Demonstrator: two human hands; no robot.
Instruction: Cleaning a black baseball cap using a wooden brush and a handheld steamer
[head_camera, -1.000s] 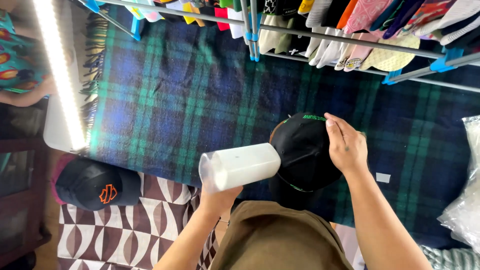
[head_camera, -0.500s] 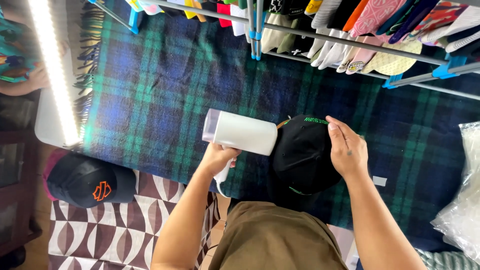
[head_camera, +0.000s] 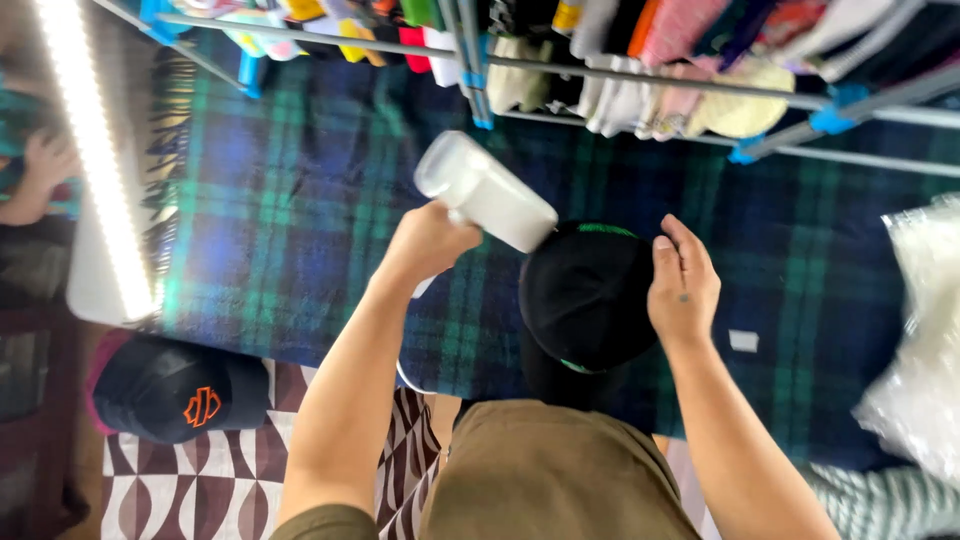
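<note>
My left hand (head_camera: 430, 240) grips a white handheld appliance (head_camera: 487, 190), its long white body raised and tilted up to the left above the blue and green plaid blanket (head_camera: 300, 190). My right hand (head_camera: 683, 285) holds the right side of a black cap (head_camera: 585, 295) with green stitching. The appliance's lower end sits right at the cap's upper left edge.
A second black cap with an orange emblem (head_camera: 170, 390) lies at lower left on a patterned rug (head_camera: 200, 490). A rack of hanging clothes (head_camera: 640, 60) crosses the top. A bright light bar (head_camera: 95, 160) stands at left, and another person's hand (head_camera: 40, 170) is beside it. Clear plastic bags (head_camera: 920, 350) lie at right.
My left hand has lifted the white appliance up and swung it from pointing left to tilting toward the cap. The right hand stays on the cap.
</note>
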